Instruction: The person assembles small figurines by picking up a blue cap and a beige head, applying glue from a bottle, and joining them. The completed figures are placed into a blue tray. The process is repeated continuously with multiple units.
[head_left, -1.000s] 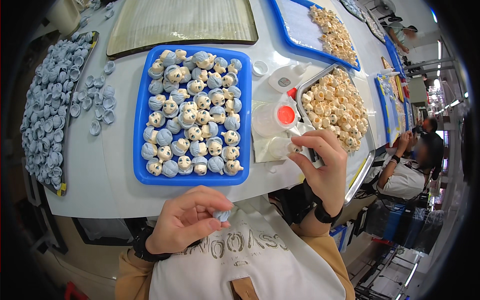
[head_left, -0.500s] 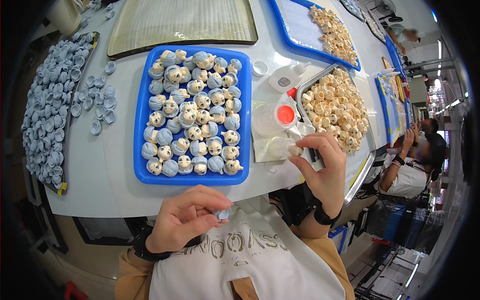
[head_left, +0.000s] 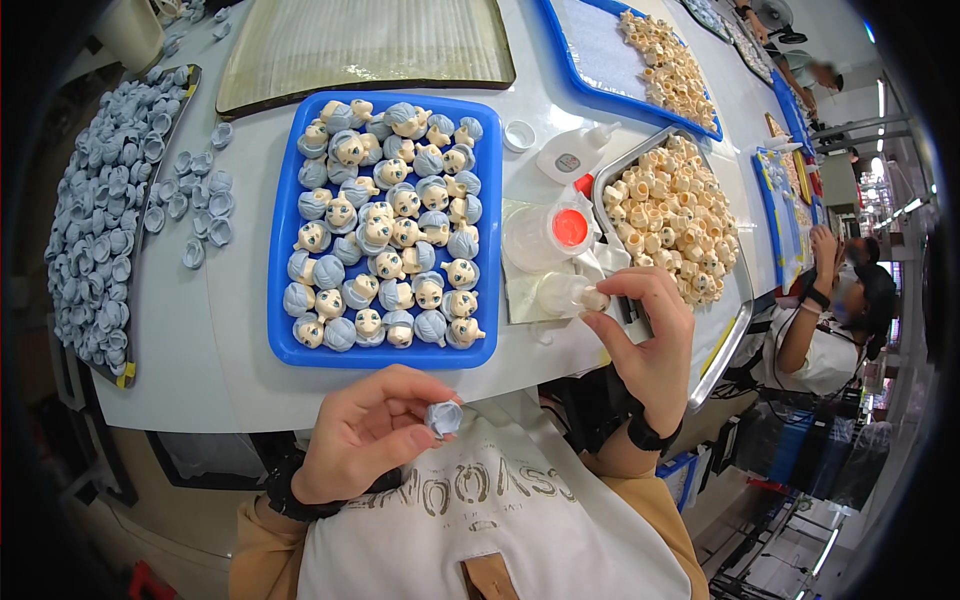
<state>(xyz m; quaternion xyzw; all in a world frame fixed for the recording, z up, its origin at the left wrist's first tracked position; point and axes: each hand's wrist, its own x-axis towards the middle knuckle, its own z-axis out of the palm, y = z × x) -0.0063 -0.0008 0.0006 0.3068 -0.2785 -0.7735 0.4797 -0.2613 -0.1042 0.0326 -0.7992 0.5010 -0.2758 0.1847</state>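
Observation:
Between the fingertips of my left hand (head_left: 375, 435) is a pale blue doll hair piece (head_left: 443, 418), its hollow side showing. My right hand (head_left: 652, 335) pinches a small cream doll head piece (head_left: 596, 299) with thumb and forefinger. That piece is at the mouth of a small translucent container (head_left: 562, 296); whether the two touch I cannot tell. Just beyond stands a larger translucent bottle (head_left: 540, 240) with a red-orange round top. Ahead of my left hand lies a blue tray (head_left: 385, 358) of doll heads fitted with blue hair.
A metal tray (head_left: 742, 318) heaped with cream head pieces stands at right. Many blue hair pieces (head_left: 95, 220) fill a tray at far left, with several loose ones (head_left: 192, 200) beside it. A white bottle (head_left: 575, 153) stands farther back. Another person (head_left: 815, 345) sits at far right.
My left hand has opened its fingers slightly and turned the hair piece, so more of its hollow shows. My right hand has barely moved. The person at right has raised an arm.

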